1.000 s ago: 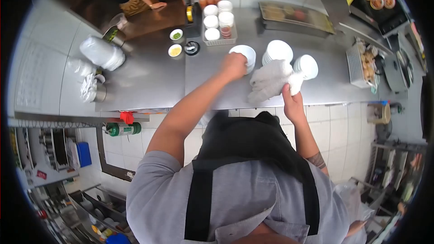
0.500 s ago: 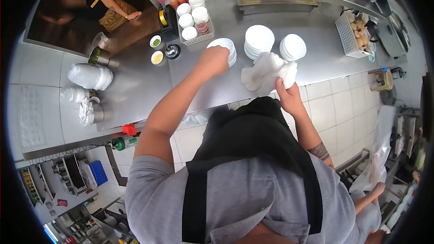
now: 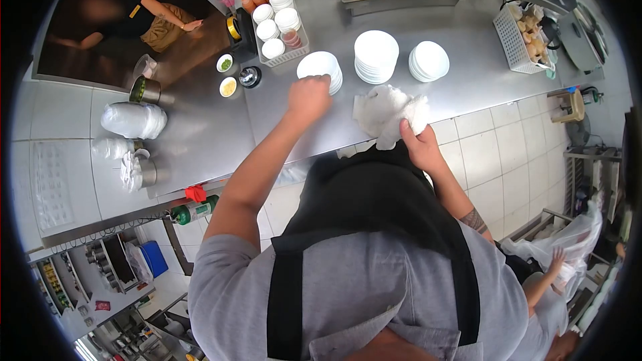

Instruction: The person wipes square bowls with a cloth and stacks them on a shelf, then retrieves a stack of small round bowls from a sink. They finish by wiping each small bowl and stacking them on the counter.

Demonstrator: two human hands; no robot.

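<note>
My left hand (image 3: 309, 100) is closed at the near rim of a stack of white bowls (image 3: 319, 64), its fingertips partly hidden. In my right hand (image 3: 422, 146) is a crumpled white cloth (image 3: 388, 112), gripped by one end, with the rest bunched over the counter's front edge. Beyond the cloth stands a taller stack of white bowls (image 3: 376, 53). A third stack of smaller white bowls (image 3: 429, 61) is to its right.
On the steel counter (image 3: 267, 130) are a basket of white cups (image 3: 288, 58), small bowls of chopped green (image 3: 225, 63) and yellow (image 3: 228, 87) food, and a black round-based item (image 3: 250, 77). A white basket (image 3: 516, 47) stands right. Co-workers are at left and lower right.
My left hand has shifted slightly left and down, to the near rim of its bowl stack. The cloth has moved a little left. At lower right a co-worker's hand and the clear plastic have moved.
</note>
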